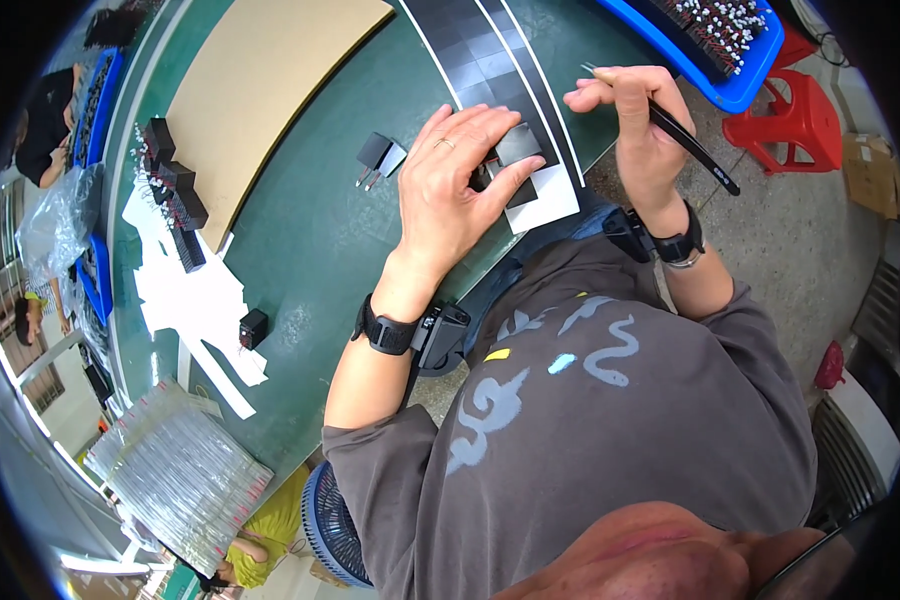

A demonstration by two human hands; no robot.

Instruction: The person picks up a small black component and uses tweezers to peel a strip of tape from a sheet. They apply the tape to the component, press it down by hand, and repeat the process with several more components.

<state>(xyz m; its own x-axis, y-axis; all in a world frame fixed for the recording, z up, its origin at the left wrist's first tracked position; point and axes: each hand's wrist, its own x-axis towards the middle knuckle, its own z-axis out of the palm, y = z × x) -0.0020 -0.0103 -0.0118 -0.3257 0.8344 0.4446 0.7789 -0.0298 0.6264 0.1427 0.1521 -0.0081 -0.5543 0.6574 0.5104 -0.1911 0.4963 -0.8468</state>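
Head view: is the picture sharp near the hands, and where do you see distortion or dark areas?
Head view: left hand, right hand and black tweezers are sharp under even light; the green table edges bend toward the rim; the corners are black from the fisheye.

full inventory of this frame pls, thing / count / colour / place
table: 1, green, fills the upper left
board: 1, tan, far side of the table
black strip: 1, black with white edges, runs away from the hands
white sheet: 1, white, under the black strip at the table edge
small black block: 1, black, under the left hand's fingers
loose part with pins: 1, black and grey, left of the left hand
small black part: 1, black, on white paper scraps
blue tray: 1, blue, top right, holding pinned parts
stool: 1, red, on the floor at right
tweezers: 1, black, in the right hand
left hand: on the block
right hand: gripping the tweezers
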